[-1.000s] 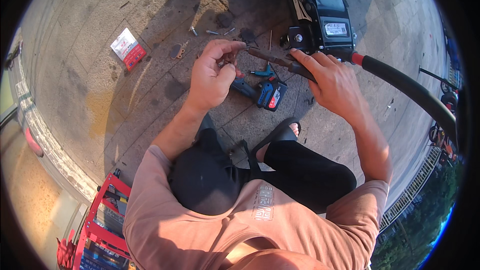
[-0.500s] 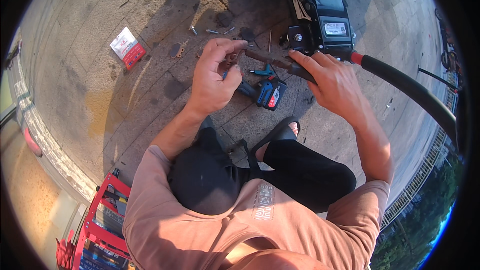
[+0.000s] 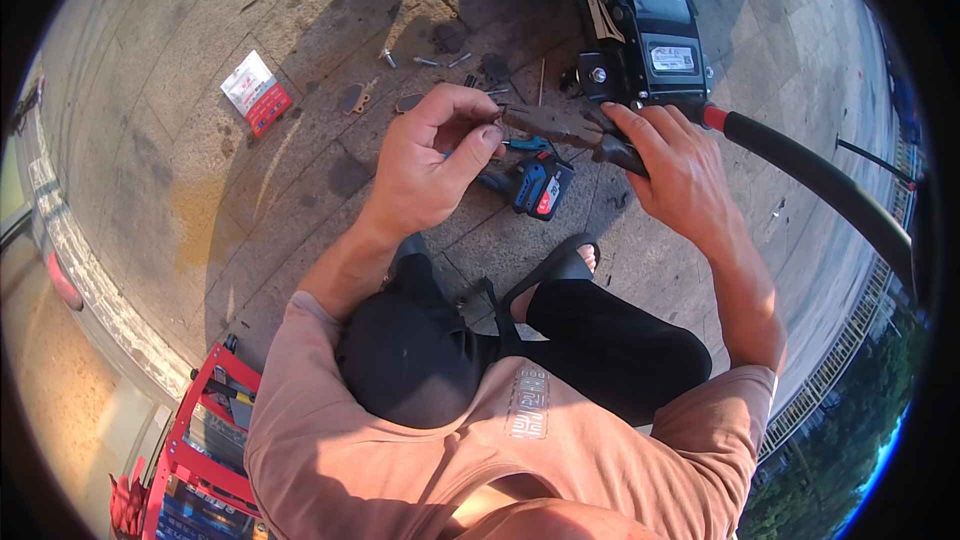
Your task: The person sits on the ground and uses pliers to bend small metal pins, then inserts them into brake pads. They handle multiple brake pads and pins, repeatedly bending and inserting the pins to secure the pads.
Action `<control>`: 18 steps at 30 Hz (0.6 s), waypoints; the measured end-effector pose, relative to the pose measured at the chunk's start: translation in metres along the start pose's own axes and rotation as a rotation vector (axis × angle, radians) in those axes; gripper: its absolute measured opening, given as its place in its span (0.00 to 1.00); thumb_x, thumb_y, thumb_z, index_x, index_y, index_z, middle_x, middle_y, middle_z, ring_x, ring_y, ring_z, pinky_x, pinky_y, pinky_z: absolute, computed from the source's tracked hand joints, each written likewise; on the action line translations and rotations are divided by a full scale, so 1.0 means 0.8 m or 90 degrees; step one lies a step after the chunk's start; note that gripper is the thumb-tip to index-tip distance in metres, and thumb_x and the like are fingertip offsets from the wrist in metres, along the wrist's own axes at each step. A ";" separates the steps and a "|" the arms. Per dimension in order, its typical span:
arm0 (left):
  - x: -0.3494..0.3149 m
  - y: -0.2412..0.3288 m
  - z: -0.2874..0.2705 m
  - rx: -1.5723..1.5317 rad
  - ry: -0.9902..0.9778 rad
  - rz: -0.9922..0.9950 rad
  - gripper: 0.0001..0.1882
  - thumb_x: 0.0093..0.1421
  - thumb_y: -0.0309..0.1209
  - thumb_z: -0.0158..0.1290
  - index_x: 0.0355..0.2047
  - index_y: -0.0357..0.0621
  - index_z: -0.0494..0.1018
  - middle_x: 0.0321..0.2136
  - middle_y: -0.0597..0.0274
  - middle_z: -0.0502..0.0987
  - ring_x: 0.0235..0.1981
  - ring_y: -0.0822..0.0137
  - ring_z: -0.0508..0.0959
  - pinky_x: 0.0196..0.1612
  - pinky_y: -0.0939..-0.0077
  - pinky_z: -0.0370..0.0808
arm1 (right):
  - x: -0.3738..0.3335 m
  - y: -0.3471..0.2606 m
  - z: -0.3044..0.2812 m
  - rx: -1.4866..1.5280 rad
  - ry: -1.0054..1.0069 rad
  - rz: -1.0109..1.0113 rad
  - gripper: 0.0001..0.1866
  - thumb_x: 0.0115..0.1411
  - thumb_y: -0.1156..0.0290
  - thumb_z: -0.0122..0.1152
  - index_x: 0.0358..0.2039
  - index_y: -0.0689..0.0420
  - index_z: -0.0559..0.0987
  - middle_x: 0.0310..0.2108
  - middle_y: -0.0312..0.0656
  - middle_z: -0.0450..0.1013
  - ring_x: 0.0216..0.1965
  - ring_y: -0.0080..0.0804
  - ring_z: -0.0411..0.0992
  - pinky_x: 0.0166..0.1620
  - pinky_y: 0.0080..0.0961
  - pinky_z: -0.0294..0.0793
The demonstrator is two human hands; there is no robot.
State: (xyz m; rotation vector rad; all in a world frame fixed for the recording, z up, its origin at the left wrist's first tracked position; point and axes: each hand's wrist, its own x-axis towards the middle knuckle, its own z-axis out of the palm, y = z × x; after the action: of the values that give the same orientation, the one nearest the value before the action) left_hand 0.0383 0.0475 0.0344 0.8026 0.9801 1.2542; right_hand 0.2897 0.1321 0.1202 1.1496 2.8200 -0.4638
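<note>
One pair of pliers (image 3: 553,125) juts leftward from the right fingers (image 3: 630,126).

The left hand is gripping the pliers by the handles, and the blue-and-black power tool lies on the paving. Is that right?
Not quite: the head view shows the right hand gripping the pliers by the handles. The power tool does lie on the paving.
</note>
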 end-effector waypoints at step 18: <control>0.002 -0.014 0.013 -0.050 0.035 0.206 0.07 0.67 0.23 0.46 0.44 0.39 0.63 0.46 0.53 0.67 0.38 0.72 0.71 0.45 0.76 0.71 | 0.004 -0.019 0.020 0.187 0.036 -0.002 0.24 0.50 0.79 0.66 0.49 0.61 0.71 0.35 0.50 0.71 0.38 0.53 0.72 0.41 0.42 0.72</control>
State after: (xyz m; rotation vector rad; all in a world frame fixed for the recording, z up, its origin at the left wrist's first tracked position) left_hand 0.0527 0.0475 0.0279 0.8934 0.8609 1.5907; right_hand 0.2762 0.1194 0.1085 1.2213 2.8702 -0.8833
